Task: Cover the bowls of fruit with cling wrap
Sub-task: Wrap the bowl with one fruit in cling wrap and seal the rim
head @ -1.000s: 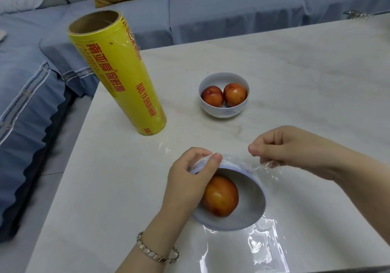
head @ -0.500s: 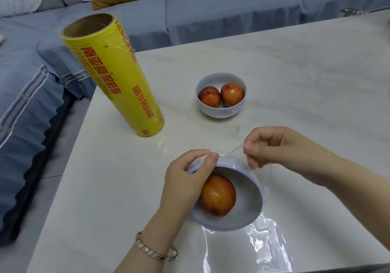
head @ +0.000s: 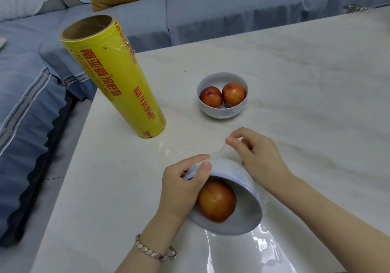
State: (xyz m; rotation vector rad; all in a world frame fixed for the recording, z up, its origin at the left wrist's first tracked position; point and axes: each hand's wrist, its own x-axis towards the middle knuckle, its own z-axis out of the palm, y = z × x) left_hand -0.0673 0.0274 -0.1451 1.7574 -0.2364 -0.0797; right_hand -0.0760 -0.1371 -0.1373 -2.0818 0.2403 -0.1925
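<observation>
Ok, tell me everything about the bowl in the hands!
The bowl is small, round, pale bluish-white, glossy like china. It is tipped over, mouth facing the camera, on the table. One red-orange fruit lies inside. The left hand grips its rim, thumb inside. Clear cling wrap clings along its side and spreads shiny on the table in front; the right hand pinches the wrap just behind it.
</observation>
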